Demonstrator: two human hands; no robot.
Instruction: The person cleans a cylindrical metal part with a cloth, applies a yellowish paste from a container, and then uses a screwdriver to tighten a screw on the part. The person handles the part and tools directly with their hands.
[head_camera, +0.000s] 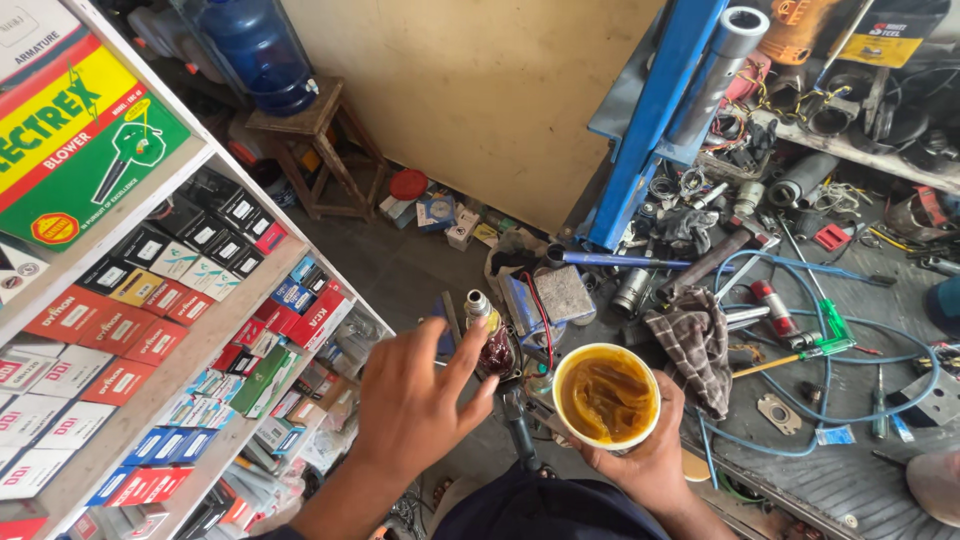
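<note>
On the far left, a slanting shelf (150, 400) carries rows of small red, white, blue and black boxes (120, 350), with a large green and yellow carton (80, 150) above them. Behind the shelf, a blue water jug (255, 50) sits near a wooden stool (320, 140) on the floor.

Lower down, the left hand (410, 405) is raised with its fingers spread apart and gripping nothing; its fingertips lie just beside a motor armature (492, 340), a dark red wound part with a metal shaft end pointing up. Whether the fingers actually touch it is hard to tell from this angle.

Right of that, the right hand (645, 455) cups a round tub of amber grease (606, 397) from below, fingers curled around its white wall, the open top facing up, held over the near edge of the tabletop (860, 470).

Further right, a checked rag (695, 345) lies on the tabletop among loose metal parts, a blue cable (800, 300) loops across, and a green-handled screwdriver (825, 320) rests beyond it. A blue steel frame (650, 110) stands up behind.
</note>
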